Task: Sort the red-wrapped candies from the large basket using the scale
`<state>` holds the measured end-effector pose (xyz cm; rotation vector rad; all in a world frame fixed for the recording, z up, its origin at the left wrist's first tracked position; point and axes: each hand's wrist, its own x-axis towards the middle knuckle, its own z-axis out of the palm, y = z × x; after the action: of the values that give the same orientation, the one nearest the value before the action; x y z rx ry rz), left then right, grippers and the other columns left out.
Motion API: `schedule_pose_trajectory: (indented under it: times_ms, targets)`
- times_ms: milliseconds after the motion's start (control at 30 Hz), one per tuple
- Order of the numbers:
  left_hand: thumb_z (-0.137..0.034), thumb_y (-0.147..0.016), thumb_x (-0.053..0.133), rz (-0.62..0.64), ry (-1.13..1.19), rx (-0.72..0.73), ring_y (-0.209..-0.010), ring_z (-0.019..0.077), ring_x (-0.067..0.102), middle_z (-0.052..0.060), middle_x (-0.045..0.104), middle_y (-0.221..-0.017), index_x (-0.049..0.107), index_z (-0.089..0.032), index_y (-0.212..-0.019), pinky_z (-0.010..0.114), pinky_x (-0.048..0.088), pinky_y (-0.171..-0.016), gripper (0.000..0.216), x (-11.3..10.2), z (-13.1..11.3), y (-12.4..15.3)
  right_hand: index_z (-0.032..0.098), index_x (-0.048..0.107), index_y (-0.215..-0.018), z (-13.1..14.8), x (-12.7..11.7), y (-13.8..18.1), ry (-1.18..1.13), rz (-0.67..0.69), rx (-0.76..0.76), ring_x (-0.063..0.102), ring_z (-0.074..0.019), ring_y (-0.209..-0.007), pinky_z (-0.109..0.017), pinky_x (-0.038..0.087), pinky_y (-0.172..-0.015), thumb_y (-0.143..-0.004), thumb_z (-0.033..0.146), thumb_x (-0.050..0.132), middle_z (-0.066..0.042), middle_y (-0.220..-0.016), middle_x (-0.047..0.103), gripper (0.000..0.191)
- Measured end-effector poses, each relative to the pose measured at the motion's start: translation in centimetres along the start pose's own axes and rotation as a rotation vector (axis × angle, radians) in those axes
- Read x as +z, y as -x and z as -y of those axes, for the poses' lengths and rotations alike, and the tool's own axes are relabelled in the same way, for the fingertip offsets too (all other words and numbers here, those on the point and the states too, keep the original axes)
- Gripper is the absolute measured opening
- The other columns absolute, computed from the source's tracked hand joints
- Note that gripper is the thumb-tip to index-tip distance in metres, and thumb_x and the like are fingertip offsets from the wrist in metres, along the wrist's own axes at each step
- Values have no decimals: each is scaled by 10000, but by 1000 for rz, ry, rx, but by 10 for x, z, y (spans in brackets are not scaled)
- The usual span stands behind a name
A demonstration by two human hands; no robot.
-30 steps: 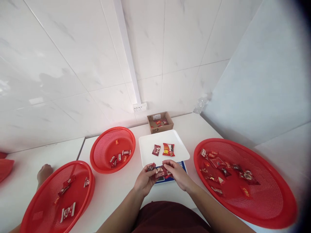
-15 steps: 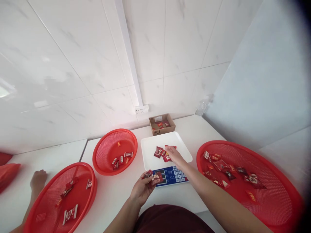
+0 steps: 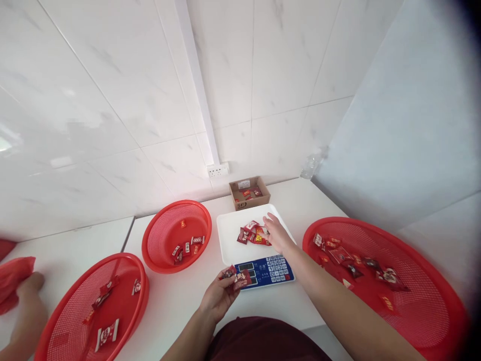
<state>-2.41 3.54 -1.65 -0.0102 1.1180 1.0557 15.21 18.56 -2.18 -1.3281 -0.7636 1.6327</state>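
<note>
My left hand (image 3: 217,300) is closed on small red snack packets (image 3: 242,279), just in front of the scale's blue keypad panel (image 3: 263,271). Over the right part of the white scale tray (image 3: 229,243) is my right hand (image 3: 277,234), its fingers apart and nothing visible in them. A small pile of red and dark-red snack packets (image 3: 244,234) lies on the tray beside those fingertips. Part of the pile's right side is hidden by the hand.
Red mesh baskets with scattered packets stand around: a large right basket (image 3: 421,321), a round basket (image 3: 158,235) and a front-left basket (image 3: 67,311). Behind the tray sits a cardboard box (image 3: 251,203) of packets. Another person's hand (image 3: 32,286) touches a red bag (image 3: 15,281).
My right hand has lifted off the pile and opened, leaving packets on the tray. My left hand stays nearly still. The other person's hand has moved left to the red bag.
</note>
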Motion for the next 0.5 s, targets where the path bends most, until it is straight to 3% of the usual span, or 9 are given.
schedule_pose_trajectory:
  times_ms: [100, 233, 333, 500]
  targets:
    - [3, -743, 544, 20, -10, 9, -678, 137, 660, 86, 663, -852, 498, -140, -962, 228, 510, -676, 266, 1, 1, 1, 272, 539, -1071, -8, -6, 22, 31, 55, 42, 563, -209, -1031, -358, 507, -838, -724, 424, 609, -71, -1177, 553, 385]
    - [-14, -708, 594, 72, -73, 16, -708, 150, 656, 81, 658, -865, 512, -147, -898, 264, 507, -717, 247, 1, 6, 1, 201, 641, -884, -28, -16, 67, 209, 286, 146, 618, -196, -857, -364, 500, -794, -694, 478, 636, -72, -967, 643, 336]
    - [-39, -668, 641, 90, -154, -3, -686, 153, 645, 62, 644, -836, 515, -157, -880, 300, 502, -733, 274, 2, 12, 1, 200, 649, -916, -43, -21, 98, 232, 431, 217, 622, -181, -838, -360, 484, -782, -686, 493, 636, -53, -916, 665, 372]
    - [-71, -582, 701, 156, -350, -33, -671, 144, 606, 5, 585, -738, 547, -158, -862, 353, 499, -740, 332, 5, 21, 5, 177, 590, -954, -62, -24, 124, 225, 436, 376, 612, -142, -736, -287, 467, -677, -620, 434, 709, -30, -819, 653, 438]
